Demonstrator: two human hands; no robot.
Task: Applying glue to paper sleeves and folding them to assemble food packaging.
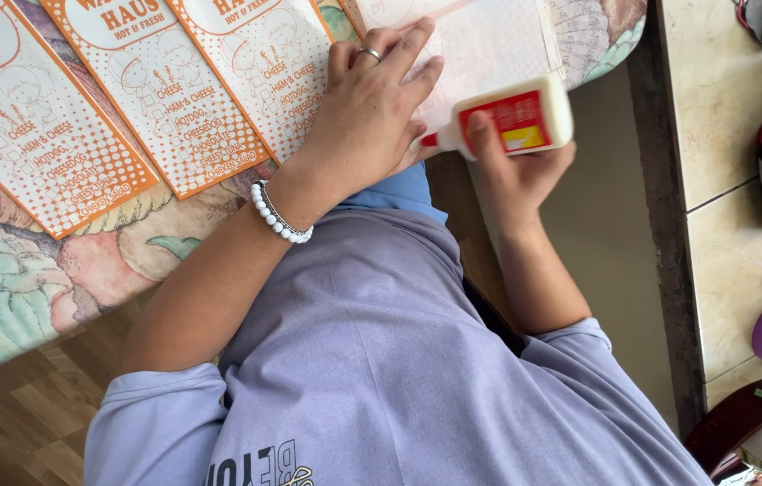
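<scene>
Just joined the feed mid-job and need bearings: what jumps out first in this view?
The right hand grips a white glue bottle with a red label, tipped sideways with its nozzle at a pale sheet at top centre. The left hand, with ring and white bead bracelet, presses flat beside it. Orange-and-white printed paper sleeves fan across the patterned tablecloth, upper left.
</scene>
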